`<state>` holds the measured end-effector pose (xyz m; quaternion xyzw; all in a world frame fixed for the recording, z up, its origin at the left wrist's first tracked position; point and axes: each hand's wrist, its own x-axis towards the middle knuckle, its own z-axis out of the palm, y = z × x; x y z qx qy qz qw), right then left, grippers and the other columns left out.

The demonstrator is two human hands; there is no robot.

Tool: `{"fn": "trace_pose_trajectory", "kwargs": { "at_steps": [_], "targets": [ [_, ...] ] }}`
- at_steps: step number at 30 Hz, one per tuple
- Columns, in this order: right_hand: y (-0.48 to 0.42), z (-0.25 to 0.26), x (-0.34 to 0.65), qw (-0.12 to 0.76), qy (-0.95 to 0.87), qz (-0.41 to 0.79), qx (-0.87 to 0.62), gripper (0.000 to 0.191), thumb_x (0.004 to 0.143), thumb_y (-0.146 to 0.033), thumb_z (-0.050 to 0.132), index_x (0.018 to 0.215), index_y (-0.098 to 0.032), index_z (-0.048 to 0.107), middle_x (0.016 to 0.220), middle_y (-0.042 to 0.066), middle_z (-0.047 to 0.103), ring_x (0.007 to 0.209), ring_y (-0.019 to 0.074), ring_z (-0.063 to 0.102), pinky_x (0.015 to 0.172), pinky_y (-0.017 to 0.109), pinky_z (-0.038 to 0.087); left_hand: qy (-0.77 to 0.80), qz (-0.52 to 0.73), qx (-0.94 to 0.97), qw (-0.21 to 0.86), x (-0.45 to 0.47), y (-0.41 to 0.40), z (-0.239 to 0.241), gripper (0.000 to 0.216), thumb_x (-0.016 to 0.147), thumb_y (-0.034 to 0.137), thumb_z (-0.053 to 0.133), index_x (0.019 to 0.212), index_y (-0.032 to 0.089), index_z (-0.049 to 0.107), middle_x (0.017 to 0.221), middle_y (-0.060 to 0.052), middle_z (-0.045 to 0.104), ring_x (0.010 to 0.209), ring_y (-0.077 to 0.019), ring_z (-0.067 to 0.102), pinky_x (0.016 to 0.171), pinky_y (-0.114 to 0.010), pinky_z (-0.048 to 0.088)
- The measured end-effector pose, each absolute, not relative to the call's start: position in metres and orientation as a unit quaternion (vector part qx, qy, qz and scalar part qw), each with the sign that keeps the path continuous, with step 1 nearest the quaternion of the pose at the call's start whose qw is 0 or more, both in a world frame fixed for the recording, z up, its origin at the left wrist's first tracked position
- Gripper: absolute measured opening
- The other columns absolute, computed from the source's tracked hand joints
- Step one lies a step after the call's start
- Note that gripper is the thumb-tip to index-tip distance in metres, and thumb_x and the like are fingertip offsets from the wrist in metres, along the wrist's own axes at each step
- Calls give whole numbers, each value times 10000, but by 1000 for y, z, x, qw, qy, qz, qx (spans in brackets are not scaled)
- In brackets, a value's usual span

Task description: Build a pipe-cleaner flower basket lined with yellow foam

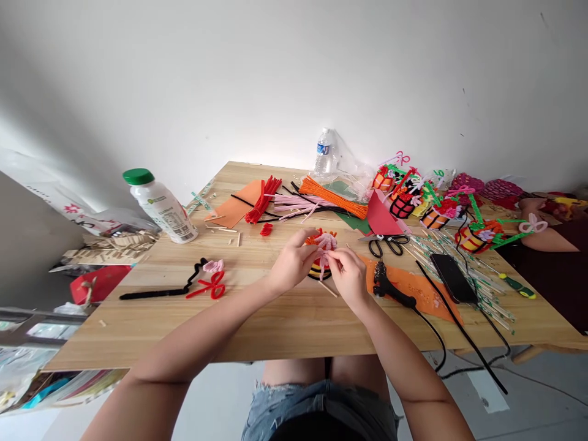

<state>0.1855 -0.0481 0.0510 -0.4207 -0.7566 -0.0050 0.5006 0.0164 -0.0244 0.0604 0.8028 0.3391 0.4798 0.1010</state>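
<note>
While both hands pinched the pink flower (pixel 325 244) over the tabletop (pixel 257 318), the left hand (pixel 294 264) steadied it and the right hand (pixel 348 277) gripped its stem; shaping seemed underway, and the next twist would need firm, small finger turns.

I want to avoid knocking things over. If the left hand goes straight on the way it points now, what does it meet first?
The left hand points right and slightly away, at the pink flower its fingers already pinch. Beyond that, probably the scissors, though depth is unclear.
</note>
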Motion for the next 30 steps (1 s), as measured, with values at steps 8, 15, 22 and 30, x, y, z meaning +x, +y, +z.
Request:
{"fn": "trace_pose_trajectory", "kwargs": {
  "at_steps": [8, 15, 22, 30],
  "targets": [
    [-45, 47, 185, 481, -764, -12, -430, 166, 921, -187, 510, 887, -222, 668, 814, 64, 672, 771, 182, 644, 705, 312, 536, 300, 470, 816, 153, 14, -18, 52, 276, 951, 260, 443, 916, 148, 693, 1183, -152, 625, 1068, -204, 621, 929, -337, 505],
    [-45, 55, 185, 439, -781, -16, -444, 168, 926, -173, 494, 865, -201, 648, 777, 63, 645, 715, 181, 613, 670, 298, 507, 284, 471, 818, 170, 13, -11, 53, 248, 927, 274, 489, 898, 159, 707, 1231, -168, 619, 1113, -246, 610, 954, -403, 488],
    [-44, 62, 183, 386, -796, -34, -464, 190, 923, -163, 482, 817, -191, 638, 780, 76, 645, 730, 198, 617, 686, 309, 506, 274, 452, 840, 124, 10, -5, 53, 215, 915, 244, 497, 868, 159, 689, 1219, -165, 638, 1070, -248, 620, 932, -430, 470],
    [-43, 44, 179, 493, -727, -50, -474, 100, 896, -267, 576, 929, -181, 615, 762, 53, 690, 662, 168, 646, 614, 278, 538, 269, 448, 849, 82, 9, -4, 51, 161, 907, 214, 507, 863, 158, 651, 1177, -148, 640, 1063, -230, 626, 884, -397, 474]
  ]
}}
